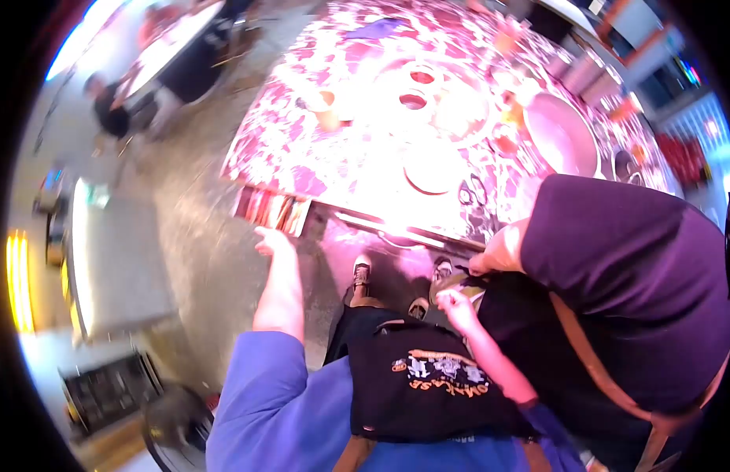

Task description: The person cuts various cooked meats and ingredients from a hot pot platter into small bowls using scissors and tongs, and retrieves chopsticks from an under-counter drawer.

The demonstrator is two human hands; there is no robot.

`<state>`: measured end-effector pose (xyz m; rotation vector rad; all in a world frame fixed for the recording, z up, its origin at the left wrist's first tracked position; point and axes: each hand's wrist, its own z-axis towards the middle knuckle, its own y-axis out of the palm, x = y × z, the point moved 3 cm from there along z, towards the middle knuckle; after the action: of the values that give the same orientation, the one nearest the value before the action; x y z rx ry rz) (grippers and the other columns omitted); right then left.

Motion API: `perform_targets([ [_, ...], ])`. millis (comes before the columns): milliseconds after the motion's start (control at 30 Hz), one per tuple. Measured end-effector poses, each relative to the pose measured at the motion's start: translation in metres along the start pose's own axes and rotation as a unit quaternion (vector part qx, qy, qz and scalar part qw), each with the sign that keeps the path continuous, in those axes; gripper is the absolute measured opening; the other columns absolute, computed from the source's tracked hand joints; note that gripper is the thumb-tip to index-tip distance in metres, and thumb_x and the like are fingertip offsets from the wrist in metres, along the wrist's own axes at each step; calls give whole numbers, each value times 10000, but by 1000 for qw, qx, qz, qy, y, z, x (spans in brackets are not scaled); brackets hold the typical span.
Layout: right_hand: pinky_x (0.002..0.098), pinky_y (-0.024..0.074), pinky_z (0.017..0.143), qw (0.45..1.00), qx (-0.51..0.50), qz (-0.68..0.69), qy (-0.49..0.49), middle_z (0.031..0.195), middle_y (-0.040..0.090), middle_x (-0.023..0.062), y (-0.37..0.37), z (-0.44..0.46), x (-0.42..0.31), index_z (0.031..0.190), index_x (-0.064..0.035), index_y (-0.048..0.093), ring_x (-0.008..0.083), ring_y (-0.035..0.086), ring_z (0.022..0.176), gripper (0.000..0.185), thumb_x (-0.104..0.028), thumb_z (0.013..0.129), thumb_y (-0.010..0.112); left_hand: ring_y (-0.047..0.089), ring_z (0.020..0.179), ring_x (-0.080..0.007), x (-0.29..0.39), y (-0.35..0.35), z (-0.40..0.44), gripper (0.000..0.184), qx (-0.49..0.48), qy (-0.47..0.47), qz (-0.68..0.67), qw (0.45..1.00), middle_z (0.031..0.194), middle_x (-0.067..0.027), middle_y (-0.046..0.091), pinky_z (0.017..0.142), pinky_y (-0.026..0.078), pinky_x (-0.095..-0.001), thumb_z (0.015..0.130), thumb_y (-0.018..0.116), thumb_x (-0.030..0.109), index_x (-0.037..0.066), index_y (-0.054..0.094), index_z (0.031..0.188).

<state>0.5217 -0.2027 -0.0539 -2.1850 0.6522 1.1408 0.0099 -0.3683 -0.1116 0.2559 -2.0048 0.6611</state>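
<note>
The drawer (306, 215) at the table's (259, 145) edge seems already opened; its slim items (272, 211) remain inside. Nothing is seen held by the half-spread left hand (272, 241) nearby; whether anything is held by the curled right hand (457, 307) cannot be told.

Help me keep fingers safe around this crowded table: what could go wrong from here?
The left hand is right by the open drawer at the table; if the drawer slides, the hand might be pinched. The right hand is close to the co-worker's hand, so the two could knock together. The looped dark item, perhaps scissors, lies near the front edge and might get knocked off.
</note>
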Motion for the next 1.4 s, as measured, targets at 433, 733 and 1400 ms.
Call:
perform_targets([
  [433,431,495,933,882,309,-357,9,1105,671,200,-85,226,-147,1140,-11,629,370,628,1070,463,-231,775,810,611,924,-287,78,67,-180,235,-554,506,131,648,976,-152,628,831,494,-371,876,645,99,-12,639,1084],
  [733,433,519,905,896,113,-411,128,1072,696,212,-104,233,-141,1166,-7,611,372,667,1021,575,-276,708,832,668,922,-456,42,207,-255,307,-584,516,424,462,990,-270,671,820,532,-541,901,620,266,-2,552,1035],
  [1400,303,485,782,863,422,229,160,880,614,38,155,-174,67,1056,-42,518,148,595,847,353,-192,834,748,596,747,-76,22,187,-286,589,-829,35,233,508,1211,-97,618,588,466,-185,908,565,-28,42,386,1464],
])
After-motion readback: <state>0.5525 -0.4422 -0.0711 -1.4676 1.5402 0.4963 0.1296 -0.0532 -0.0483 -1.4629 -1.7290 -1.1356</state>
